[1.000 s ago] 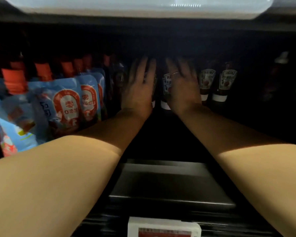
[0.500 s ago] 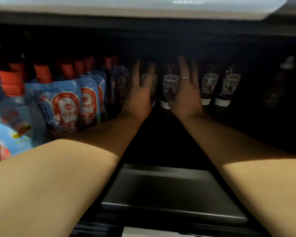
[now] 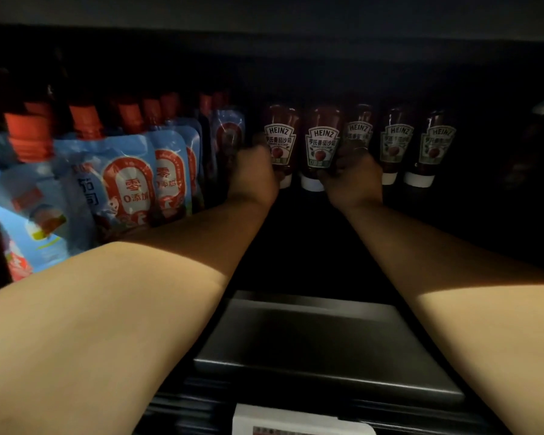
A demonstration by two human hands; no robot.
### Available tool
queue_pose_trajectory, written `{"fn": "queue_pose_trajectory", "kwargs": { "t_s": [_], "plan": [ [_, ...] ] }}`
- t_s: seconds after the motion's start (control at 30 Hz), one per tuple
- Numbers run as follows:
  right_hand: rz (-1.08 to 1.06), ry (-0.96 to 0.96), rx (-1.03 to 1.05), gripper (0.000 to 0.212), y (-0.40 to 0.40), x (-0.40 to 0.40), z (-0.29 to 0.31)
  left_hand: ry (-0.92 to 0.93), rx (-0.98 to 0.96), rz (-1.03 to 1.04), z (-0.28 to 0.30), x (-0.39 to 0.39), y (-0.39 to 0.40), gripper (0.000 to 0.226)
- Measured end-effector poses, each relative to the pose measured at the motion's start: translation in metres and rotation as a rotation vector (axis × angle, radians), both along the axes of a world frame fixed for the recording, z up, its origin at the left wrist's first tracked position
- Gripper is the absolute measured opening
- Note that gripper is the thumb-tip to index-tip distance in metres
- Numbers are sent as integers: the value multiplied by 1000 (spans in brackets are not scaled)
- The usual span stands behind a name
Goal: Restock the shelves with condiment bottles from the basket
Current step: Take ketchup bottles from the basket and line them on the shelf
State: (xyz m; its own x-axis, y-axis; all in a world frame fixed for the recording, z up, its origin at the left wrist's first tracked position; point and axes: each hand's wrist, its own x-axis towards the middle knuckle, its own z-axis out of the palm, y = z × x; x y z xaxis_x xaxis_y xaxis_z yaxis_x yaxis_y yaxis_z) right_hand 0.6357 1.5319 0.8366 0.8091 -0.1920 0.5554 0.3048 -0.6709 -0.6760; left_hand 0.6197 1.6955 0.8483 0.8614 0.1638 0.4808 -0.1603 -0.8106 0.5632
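A shop: a dim shelf [image 3: 327,350] stocked with rows of ketchup bottles [image 3: 322,146], sauce pouches [image 3: 129,180] and a price tag [image 3: 296,423].

The dark, deep store shelf [image 3: 311,246] carries two kinds of stock. Toward its left stand rows of pale blue soft plastic sauce pouches with red screw caps [image 3: 129,180], packed close one behind another. Just to their right, along the back, runs a line of dark red upside-down Heinz ketchup squeeze bottles resting on white caps [image 3: 322,149] (labels facing out). A white paper price tag [image 3: 296,422] sits on the shelf's front edge.
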Motion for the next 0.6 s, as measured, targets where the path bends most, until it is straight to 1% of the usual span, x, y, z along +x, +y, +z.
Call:
{"fn": "queue_pose_trajectory", "kwargs": {
  "t_s": [0.07, 0.17, 0.27, 0.3, 0.37, 0.43, 0.47, 0.53, 0.6],
  "plan": [
    [2, -2, -30, 32, -1, 0, -1, -14, -2, 3, -1, 0, 1, 55],
    [5, 5, -2, 34, 0, -1, -2, -36, 0, 18, -3, -1, 1, 60],
    [-5, 24, -61, 39, 1, -7, -1, -44, -18, 37, -3, -6, 1, 58],
    [-19, 28, -37, 41, 0, -12, 1, -51, -23, 38, -2, -10, 2, 57],
    [-26, 36, 29, 47, -1, -24, 3, -59, -10, 10, -3, -21, 8, 52],
    [-32, 30, 24, 49, -3, -37, 3, -51, 34, -36, -4, -34, 16, 39],
    [-43, 24, 21, 49, -5, -43, 2, -45, 48, -56, -4, -40, 20, 35],
    [-62, 39, 48, 47, -9, -58, 4, -34, 49, -84, -5, -53, 24, 35],
    [-91, 62, 54, 44, -11, -76, 7, -44, 12, -100, -4, -72, 25, 36]
  ]
}}
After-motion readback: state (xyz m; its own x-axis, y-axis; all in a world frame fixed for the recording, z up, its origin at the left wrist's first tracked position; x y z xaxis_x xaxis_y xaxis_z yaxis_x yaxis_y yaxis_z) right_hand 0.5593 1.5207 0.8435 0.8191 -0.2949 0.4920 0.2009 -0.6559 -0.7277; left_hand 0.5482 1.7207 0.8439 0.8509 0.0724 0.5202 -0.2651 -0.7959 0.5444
